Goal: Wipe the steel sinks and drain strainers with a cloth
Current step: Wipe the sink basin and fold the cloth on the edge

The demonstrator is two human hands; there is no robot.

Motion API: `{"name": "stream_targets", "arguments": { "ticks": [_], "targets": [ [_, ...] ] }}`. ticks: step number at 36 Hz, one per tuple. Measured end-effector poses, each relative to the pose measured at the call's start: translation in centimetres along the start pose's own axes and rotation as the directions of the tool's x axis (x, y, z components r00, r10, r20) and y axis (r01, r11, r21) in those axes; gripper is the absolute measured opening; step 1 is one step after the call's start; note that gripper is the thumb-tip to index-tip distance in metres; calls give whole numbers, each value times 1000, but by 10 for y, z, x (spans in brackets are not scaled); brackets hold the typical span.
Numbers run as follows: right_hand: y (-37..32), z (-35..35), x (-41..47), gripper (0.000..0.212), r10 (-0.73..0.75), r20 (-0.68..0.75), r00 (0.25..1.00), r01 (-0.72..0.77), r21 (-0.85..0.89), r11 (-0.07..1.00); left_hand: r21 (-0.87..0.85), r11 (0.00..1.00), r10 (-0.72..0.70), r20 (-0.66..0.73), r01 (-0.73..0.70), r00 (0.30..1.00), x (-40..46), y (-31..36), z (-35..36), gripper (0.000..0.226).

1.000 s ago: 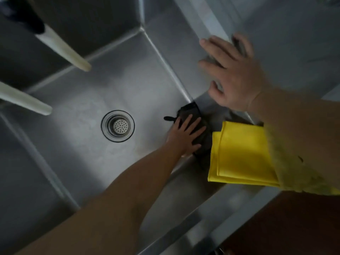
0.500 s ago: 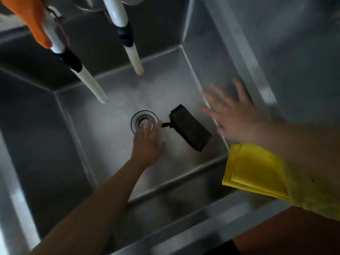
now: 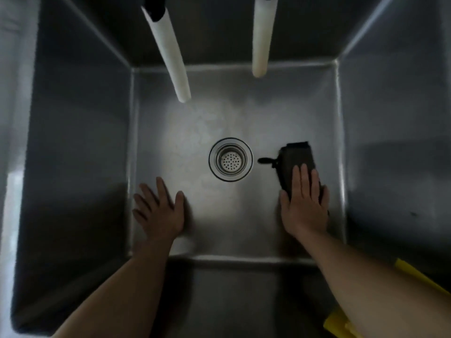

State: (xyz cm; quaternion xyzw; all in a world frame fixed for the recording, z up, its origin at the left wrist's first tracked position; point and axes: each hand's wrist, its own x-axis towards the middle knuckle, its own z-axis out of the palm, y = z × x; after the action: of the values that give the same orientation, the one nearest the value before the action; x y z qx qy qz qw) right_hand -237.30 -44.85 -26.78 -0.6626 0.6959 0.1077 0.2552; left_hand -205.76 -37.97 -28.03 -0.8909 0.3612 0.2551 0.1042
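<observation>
While your left hand (image 3: 159,212) lies flat and spread on the sink (image 3: 73,142) floor, holding nothing, the drain strainer (image 3: 230,159) sits centre, and your right hand (image 3: 303,203) presses straight-fingered on the dark cloth (image 3: 296,154) just right of it. That cloth looks soft and limp; bunch it mid-fold. Two white spouts (image 3: 170,54) overhang the far side.

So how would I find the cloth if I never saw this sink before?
Look at the floor of the steel sink, just right of the round drain strainer. The cloth lies flat under the right hand. It is the only dark, folded thing there, with a little loop sticking out.
</observation>
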Motion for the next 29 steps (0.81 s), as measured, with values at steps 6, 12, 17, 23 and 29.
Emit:
{"name": "stream_targets", "arguments": {
  "ticks": [6, 12, 17, 23, 29],
  "targets": [
    [-22, -37, 90, 68, 258, -209, 943, -245, 87, 966, -35, 999, -16, 3, 16, 1000, 12, -6, 15, 72],
    [-34, -81, 182, 69, 177, -254, 951, -179, 14, 984, -81, 997, -22, -19, 21, 1000, 13, -5, 21, 76],
    [-60, -92, 216, 73, 98, -190, 977, -108, -47, 993, -137, 991, -5, -92, -8, 996, 9, -3, 25, 76],
    [-112, -64, 186, 72, -311, -152, 938, 267, -254, 929, -145, 989, -5, -131, -14, 991, 8, -2, 28, 75],
    [-182, -22, 136, 66, -731, 93, 676, 707, -362, 607, -158, 987, 3, -132, -24, 991, 6, -1, 26, 75]
  ]
}}
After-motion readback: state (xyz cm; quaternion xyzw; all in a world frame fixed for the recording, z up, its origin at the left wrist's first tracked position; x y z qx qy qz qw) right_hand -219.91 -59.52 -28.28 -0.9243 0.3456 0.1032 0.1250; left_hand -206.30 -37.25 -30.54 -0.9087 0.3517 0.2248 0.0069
